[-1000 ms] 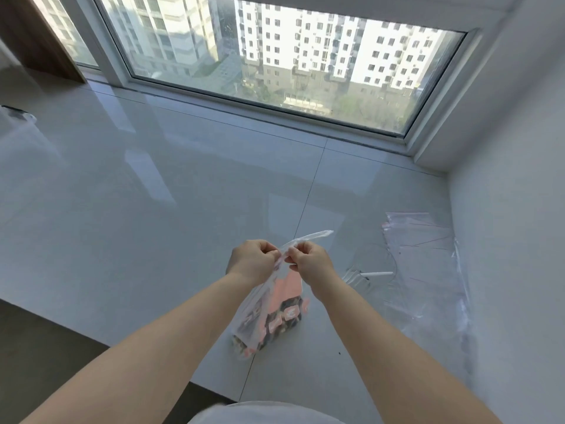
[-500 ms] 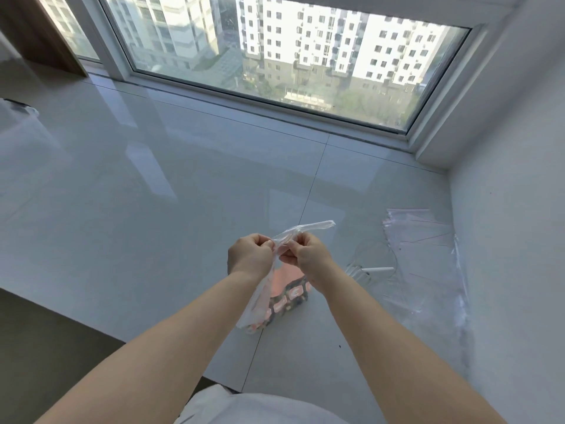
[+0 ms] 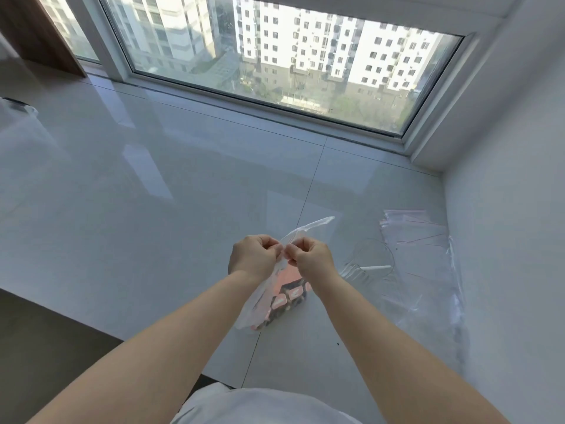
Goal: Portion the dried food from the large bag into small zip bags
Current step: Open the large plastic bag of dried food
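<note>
A clear plastic bag (image 3: 263, 304) with pink and dark wrapped food in its lower part hangs over the white tiled ledge, in front of me. My left hand (image 3: 252, 258) and my right hand (image 3: 312, 260) are close together and both pinch the bag's top edge, fingers curled. A strip of the bag's top (image 3: 312, 226) sticks out up and to the right past my right hand. A stack of empty small zip bags (image 3: 412, 237) lies flat on the ledge to the right, near the wall.
A clear plastic sheet or large bag (image 3: 428, 289) spreads along the right wall, with a small white stick (image 3: 376, 267) on it. A big window (image 3: 275, 56) runs along the back. Another clear bag (image 3: 18, 108) shows at the far left edge. The ledge's front edge (image 3: 91, 322) drops to dark floor.
The bag has been lifted a little and its bottom swung toward me. Both hands stayed together at its top edge, shifting slightly.
</note>
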